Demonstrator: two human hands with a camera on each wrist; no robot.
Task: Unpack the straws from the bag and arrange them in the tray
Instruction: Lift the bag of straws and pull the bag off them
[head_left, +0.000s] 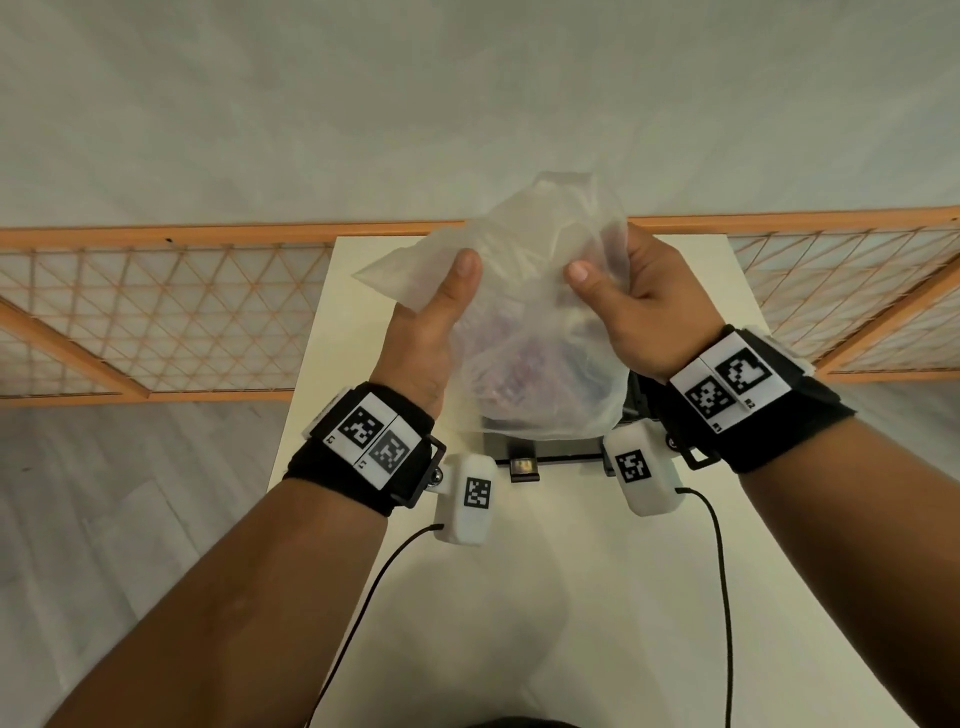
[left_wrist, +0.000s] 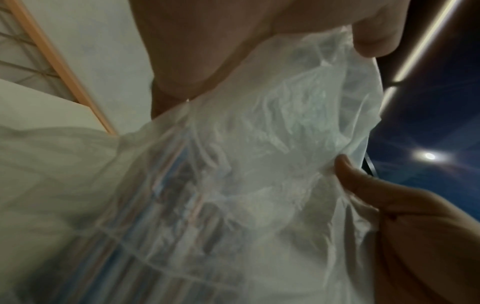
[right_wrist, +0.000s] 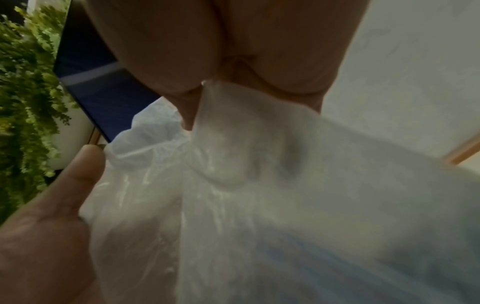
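Note:
A thin translucent white plastic bag (head_left: 540, 322) hangs in the air over the table, held up by both hands. My left hand (head_left: 441, 306) pinches its upper left edge between thumb and fingers. My right hand (head_left: 623, 296) grips the upper right edge the same way. Through the film, striped coloured straws (left_wrist: 166, 205) show as a blurred bundle low in the bag (left_wrist: 259, 164). In the right wrist view the bag (right_wrist: 259, 205) fills the frame below the fingers. A black tray (head_left: 545, 453) lies on the table under the bag, mostly hidden by it.
The white table (head_left: 519, 597) runs from my body to a far edge. Orange lattice panels (head_left: 156, 312) stand on both sides. Black cables (head_left: 722, 571) trail from the wrist cameras over the table. A green plant (right_wrist: 23, 92) shows in the right wrist view.

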